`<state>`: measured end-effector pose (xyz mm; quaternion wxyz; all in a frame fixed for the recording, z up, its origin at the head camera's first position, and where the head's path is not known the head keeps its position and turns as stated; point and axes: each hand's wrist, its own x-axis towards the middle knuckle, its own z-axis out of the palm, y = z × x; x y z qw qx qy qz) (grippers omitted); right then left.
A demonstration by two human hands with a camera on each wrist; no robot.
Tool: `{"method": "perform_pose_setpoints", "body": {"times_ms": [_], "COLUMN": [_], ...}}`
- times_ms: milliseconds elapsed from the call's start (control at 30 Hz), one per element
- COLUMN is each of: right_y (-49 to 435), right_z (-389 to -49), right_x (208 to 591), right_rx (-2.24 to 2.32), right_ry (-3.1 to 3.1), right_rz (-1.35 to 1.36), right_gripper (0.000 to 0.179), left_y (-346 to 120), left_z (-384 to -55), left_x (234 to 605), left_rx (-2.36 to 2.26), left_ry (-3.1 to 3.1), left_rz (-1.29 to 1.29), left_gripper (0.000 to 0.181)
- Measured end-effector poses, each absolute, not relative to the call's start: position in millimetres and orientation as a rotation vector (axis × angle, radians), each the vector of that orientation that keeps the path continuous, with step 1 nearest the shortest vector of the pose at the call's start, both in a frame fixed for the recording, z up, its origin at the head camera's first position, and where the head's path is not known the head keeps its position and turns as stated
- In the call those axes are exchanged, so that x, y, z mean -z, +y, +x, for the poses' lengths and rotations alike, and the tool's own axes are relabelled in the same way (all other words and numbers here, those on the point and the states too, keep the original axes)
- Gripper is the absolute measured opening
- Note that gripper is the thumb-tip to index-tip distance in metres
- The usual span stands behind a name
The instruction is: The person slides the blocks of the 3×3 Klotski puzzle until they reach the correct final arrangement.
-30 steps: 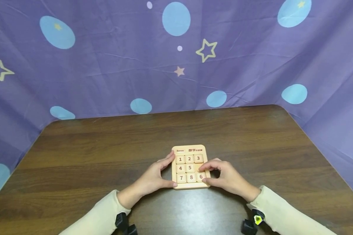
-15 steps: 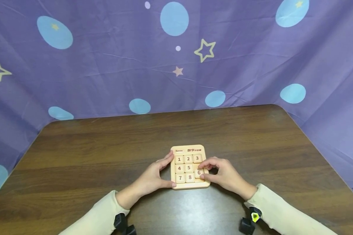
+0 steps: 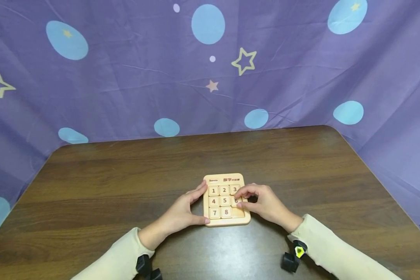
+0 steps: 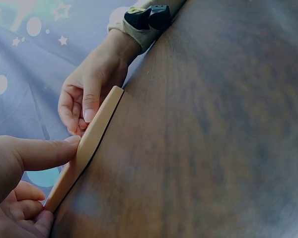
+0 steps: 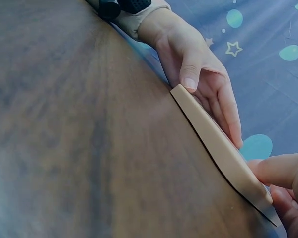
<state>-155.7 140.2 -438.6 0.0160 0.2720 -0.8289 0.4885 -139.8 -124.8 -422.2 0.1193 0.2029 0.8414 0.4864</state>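
A light wooden number slide puzzle lies flat on the table, its tiles marked 1 to 8. At its left side, my left hand holds the frame, with the thumb on the lower left corner and the fingers along the upper left edge. My right hand reaches over the right edge, thumb and forefinger on the tile marked 6. That tile sits right of 5 and below 3; the bottom right slot is bare. Both wrist views show the puzzle's edge side-on, hiding the tiles.
The puzzle rests on a dark wood-grain table with rounded far corners. Behind the table hangs a purple cloth with stars and blue dots. Black wrist devices are strapped over the pale sleeves.
The tile marked 6 has slid up from the bottom right slot into the middle row, with my right hand's thumb and forefinger following it. My left hand stays put on the frame.
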Motion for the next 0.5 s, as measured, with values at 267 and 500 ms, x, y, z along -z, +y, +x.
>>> {"method": "perform_pose_setpoints", "body": {"times_ms": [267, 500], "right_y": [139.0, 137.6], "right_z": [-157.1, -158.1], "right_x": [437.1, 438.3], "right_rx": [-1.523, -1.539], "right_ry": [-2.589, -2.598], "right_rz": [0.83, 0.81], "right_gripper": [0.016, 0.014], "left_y": [-125.1, -124.7], "left_z": [-139.5, -140.0], "left_x": [422.9, 423.3], "left_rx": [-1.419, -1.414], "left_ry": [2.47, 2.471], "left_rz": [0.594, 0.598], "left_gripper": [0.092, 0.092]}}
